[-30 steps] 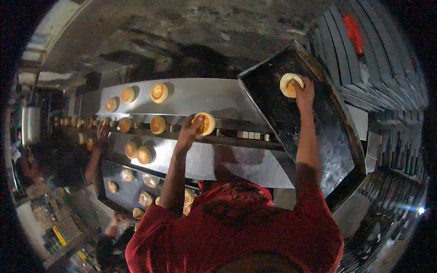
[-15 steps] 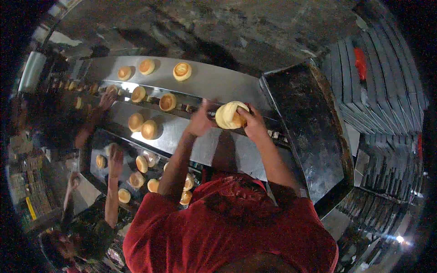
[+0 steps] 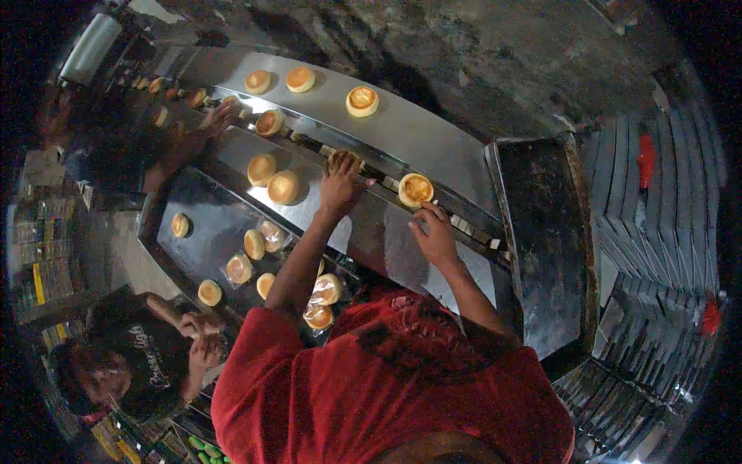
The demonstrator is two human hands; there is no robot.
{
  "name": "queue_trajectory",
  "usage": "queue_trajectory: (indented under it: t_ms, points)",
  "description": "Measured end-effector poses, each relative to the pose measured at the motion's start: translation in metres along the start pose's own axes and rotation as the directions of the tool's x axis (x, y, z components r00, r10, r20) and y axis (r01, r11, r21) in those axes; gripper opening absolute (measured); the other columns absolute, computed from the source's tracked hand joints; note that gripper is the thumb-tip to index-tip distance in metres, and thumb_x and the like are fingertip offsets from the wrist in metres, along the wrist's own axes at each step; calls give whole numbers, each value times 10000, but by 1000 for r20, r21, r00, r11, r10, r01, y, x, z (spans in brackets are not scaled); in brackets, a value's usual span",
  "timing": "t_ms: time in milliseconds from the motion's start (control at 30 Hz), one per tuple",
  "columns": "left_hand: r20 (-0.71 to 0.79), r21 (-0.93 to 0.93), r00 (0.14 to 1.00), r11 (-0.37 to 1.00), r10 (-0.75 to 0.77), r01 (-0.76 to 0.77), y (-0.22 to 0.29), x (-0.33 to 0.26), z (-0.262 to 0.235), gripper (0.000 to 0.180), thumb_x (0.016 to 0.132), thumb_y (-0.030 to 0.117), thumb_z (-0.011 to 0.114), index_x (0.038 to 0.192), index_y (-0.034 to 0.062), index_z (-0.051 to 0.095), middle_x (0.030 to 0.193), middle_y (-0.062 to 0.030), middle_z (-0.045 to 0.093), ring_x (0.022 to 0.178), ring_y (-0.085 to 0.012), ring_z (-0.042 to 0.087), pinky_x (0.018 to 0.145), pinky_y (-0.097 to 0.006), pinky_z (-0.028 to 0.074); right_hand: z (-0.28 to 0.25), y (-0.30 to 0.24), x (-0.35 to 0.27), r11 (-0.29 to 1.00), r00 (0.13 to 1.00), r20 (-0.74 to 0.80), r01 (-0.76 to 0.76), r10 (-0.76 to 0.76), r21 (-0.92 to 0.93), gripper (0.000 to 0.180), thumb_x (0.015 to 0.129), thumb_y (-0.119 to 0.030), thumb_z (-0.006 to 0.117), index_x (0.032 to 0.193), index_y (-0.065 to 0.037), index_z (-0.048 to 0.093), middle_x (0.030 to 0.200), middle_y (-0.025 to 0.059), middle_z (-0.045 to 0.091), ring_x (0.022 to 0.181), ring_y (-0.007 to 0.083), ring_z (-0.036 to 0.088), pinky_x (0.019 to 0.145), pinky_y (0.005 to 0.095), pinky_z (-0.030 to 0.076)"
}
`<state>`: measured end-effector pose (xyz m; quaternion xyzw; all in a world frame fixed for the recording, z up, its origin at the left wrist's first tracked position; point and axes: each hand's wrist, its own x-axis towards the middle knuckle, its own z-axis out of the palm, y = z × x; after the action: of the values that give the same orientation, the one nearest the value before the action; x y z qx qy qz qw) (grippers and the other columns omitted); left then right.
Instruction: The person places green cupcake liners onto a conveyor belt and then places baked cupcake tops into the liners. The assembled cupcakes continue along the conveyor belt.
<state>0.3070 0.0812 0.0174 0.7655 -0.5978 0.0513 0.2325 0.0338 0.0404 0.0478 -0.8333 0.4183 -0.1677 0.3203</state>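
Observation:
On the narrow belt strip ahead of me lies a round, golden-topped bun (image 3: 416, 189). My right hand (image 3: 437, 234) is just at its near edge, fingers loosely bent and apart, holding nothing. Farther left, my left hand (image 3: 338, 191) reaches over another bun (image 3: 345, 160) on the same strip. Its fingers spread across that bun's top and cover much of it, while the thumb sticks out to the right. Another bun (image 3: 269, 122) sits farther along the strip to the left.
Buns (image 3: 362, 101) stand on the far steel ledge, others (image 3: 283, 187) on the near one. Wrapped buns (image 3: 326, 289) lie on a lower table at left. A co-worker's hand (image 3: 219, 117) reaches to the strip; another person (image 3: 147, 356) sits lower left. Stacked trays (image 3: 657, 201) rise at right.
The bun held up in my right hand now lies on the strip, released. My left hand has come down over another bun. The view has shifted, and the co-worker at lower left has drawn both hands together.

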Motion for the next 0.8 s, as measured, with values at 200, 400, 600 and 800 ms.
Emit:
queue_trajectory:
  t_ms: [200, 400, 600, 800]
  points:
    - [-125, 36, 902, 907, -412, 419, -101, 16, -69, 503, 765, 372, 765, 1191, 134, 640, 1232, -145, 627, 1093, -365, 579, 938, -479, 450, 27, -56, 37, 975, 953, 214, 194, -214, 109, 237, 841, -182, 686, 1037, -59, 635, 1132, 133, 641, 1100, 287, 603, 926, 401, 484]
    - [94, 312, 921, 890, -377, 332, -222, -12, -74, 547, 687, 380, 778, 1136, 94, 650, 1164, -178, 651, 980, -407, 627, 910, -460, 489, 135, -200, 115, 719, 704, 175, 694, -688, 39, 498, 811, -162, 652, 1300, -120, 568, 1442, 153, 447, 1345, 348, 389, 1106, 474, 349]
    - [-107, -181, 867, 867, -487, 465, -147, 72, -92, 553, 776, 365, 702, 1239, 76, 614, 1124, -161, 663, 1010, -397, 617, 927, -494, 458, 219, -142, 137, 818, 804, 226, 573, -550, -44, 472, 828, -285, 653, 1286, -183, 596, 1441, 144, 444, 1347, 394, 366, 1110, 573, 278]
    - [-86, -144, 976, 972, -200, 186, -59, 186, -10, 760, 729, 403, 747, 1384, 125, 482, 1182, -223, 578, 1199, -422, 485, 977, -495, 432, 181, -42, 39, 817, 817, 50, 576, -574, -37, 371, 822, -186, 640, 1193, -213, 639, 1377, 138, 494, 1298, 410, 419, 1101, 529, 326]
